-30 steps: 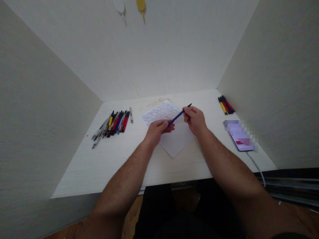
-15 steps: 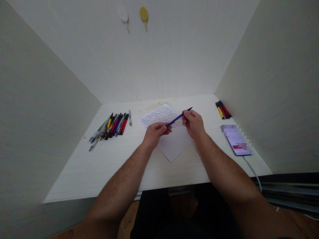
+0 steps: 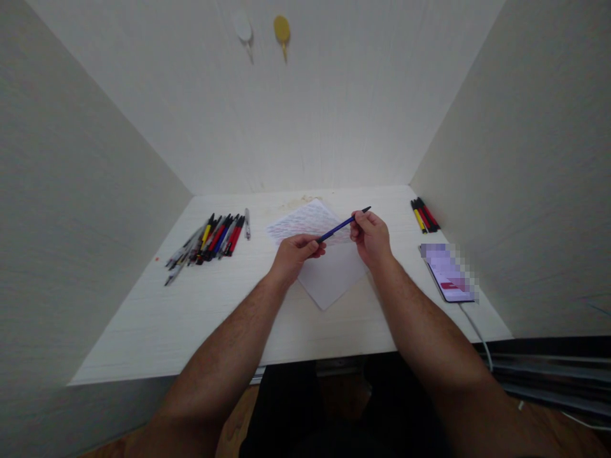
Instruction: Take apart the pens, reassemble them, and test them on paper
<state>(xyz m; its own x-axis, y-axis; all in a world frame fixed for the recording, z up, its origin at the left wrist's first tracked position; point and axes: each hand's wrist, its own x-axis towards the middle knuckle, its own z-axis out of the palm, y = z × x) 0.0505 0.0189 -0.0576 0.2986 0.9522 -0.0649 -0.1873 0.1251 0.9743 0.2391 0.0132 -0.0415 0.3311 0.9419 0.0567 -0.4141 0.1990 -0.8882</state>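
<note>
A blue pen [image 3: 338, 227] with a black tip is held between my two hands, slanting up to the right above the paper. My left hand [image 3: 294, 257] pinches its lower left end. Near the black tip at the upper right, my right hand [image 3: 371, 235] grips the barrel with thumb and fingers. Beneath lies a white sheet of paper [image 3: 327, 280], its far part covered in rows of coloured pen strokes. The hands hide part of the sheet.
To the left lies a pile of pens [image 3: 210, 242], with one clear pen [image 3: 247, 224] beside it. Several yellow, black and red pens [image 3: 424, 215] lie at the right wall, behind a phone [image 3: 449, 273] on a cable [image 3: 478, 331]. Two hooks [image 3: 282, 30] hang on the back wall.
The view has shifted slightly. Both hands keep hold of the blue pen in nearly the same pose, and the pens and paper lie as before.
</note>
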